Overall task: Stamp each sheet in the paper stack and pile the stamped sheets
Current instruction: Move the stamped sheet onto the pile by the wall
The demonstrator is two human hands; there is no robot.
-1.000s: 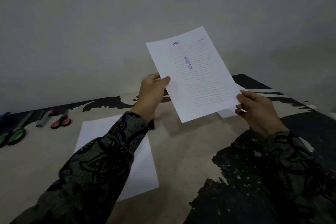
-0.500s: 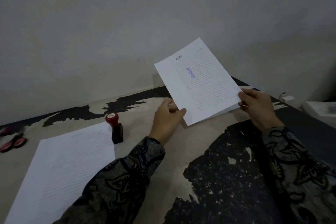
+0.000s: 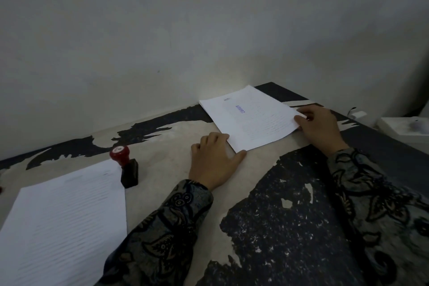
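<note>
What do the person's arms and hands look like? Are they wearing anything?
Both arms wear long dark sleeves with a swirly batik-like pattern of flowers and leaves in grey and tan. The left sleeve and right sleeve end at the wrists. The left hand and right hand are bare: no gloves, and no rings or watch show.
</note>
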